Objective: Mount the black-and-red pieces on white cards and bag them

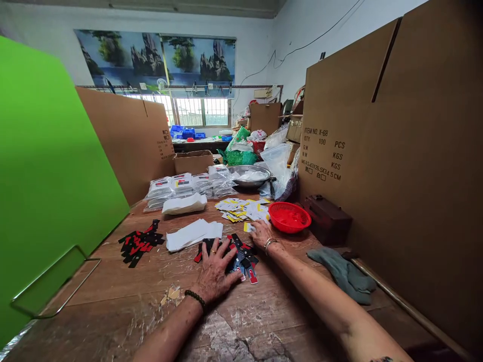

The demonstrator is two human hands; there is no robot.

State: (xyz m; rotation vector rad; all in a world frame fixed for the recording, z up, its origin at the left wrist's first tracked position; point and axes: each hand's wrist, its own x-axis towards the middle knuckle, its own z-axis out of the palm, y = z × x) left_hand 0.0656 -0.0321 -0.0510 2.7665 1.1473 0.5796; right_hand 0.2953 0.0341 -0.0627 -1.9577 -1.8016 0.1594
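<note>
My left hand [218, 269] lies with fingers spread over a pile of small black, red and grey tab-like pieces [245, 255]. Beyond that pile, the fingers of my right hand [262, 235] are closed on the edge of a small yellow-and-white card [249, 227]. Just past it are many loose yellow-and-white cards [241, 208]. A red plastic basket [290, 217] stands to the right of my right hand. White paper sheets [194, 235] lie in front of my left hand, and a second heap of black and red pieces [140, 244] is further left.
Stacks of clear packed bags [184, 185], a folded white paper bundle [184, 204] and a metal bowl [249, 176] stand at the back. To the right are a dark box [327, 218] and a grey-green cloth [343, 274]. Tall cardboard [392, 166] and a green panel [49, 166] flank the table.
</note>
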